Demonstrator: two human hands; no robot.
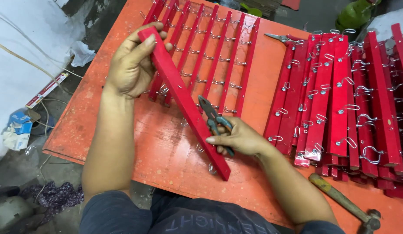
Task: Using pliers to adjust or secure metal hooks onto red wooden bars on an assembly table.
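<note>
We look down on an orange work table (pixel 262 78) that fills the middle of the frame, with a bare concrete floor (pixel 93 17) and scraps of litter along the left edge. Our left hand (pixel 132 65), in the upper left of the frame, is wrapped around the top end of a long red wooden strip (pixel 186 104), fingers curled over its face and thumb behind it, so the strip slants down from upper left to lower centre. Small wire hooks peek out from beneath its lower edge. Our right hand (pixel 238 138), at centre, is closed on the green handles of a pair of pliers (pixel 214 119), whose jaws point up and to the left, just beside the strip; the thumb lies against the strip's edge. Behind the strip, at the top centre, a row of red strips with hooks (pixel 210 56) lies side by side on the table. On the right a large pile of finished red hook strips (pixel 340 99) overlaps in layers. A pair of scissors (pixel 279 38) rests near the pile's upper left corner, and a hammer (pixel 344 203) with a wooden handle lies at the lower right.
</note>
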